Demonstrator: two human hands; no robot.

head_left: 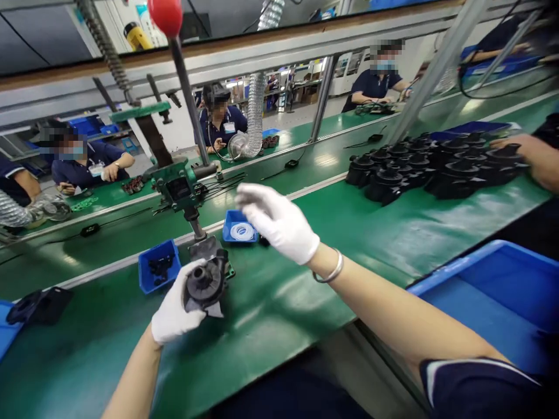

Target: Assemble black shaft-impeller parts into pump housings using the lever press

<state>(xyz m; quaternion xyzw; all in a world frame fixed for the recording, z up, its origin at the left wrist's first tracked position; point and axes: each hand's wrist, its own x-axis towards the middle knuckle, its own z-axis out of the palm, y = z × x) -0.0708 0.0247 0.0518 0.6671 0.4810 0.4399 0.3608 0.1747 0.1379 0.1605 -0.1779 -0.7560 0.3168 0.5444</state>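
My left hand (174,311), in a white glove, grips a black round plastic housing (204,283) with a short spout on top. It holds the housing under the ram of a green hand press (174,183). My right hand (279,224), also white-gloved, is raised above the bench to the right of the press. Its fingers are stretched out, slightly blurred, and I see nothing in them. Just left of and below those fingers stands a small blue bin (226,231) with white rings (242,232). Another blue bin (148,283), left of the press, holds small black parts (161,267).
Several black housings (393,169) stand in rows at the right, where another person's hand (509,142) reaches. A large blue crate (493,302) sits at the lower right. The press lever ends in a red ball (165,14). Co-workers sit across the green bench (279,314).
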